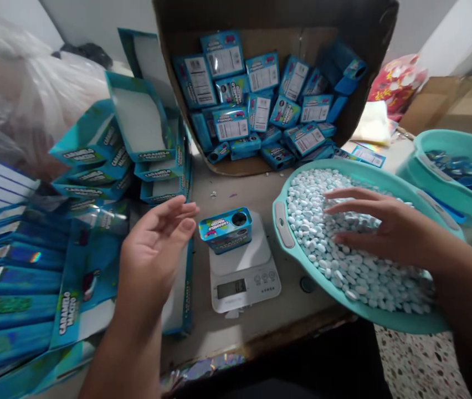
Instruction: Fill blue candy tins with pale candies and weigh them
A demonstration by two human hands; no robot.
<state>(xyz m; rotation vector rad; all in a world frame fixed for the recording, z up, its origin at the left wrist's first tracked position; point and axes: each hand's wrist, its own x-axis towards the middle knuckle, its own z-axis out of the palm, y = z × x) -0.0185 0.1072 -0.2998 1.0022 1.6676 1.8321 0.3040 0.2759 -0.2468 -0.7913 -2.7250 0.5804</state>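
Note:
A small blue candy box (226, 228) with a round hole in its end lies on a white kitchen scale (242, 270) at the table's middle. My left hand (157, 249) hovers just left of the box, palm up, fingers slightly curled and apart, holding nothing. My right hand (379, 224) lies spread over the white candies (344, 266) in a teal basin (369, 313), fingertips touching them.
A tipped cardboard carton (236, 166) holds several filled blue boxes at the back. Open blue display trays (136, 144) and flat packaging (11, 288) pile up on the left. A second teal basin (447, 166) of blue items sits at the right. The table's front edge is near me.

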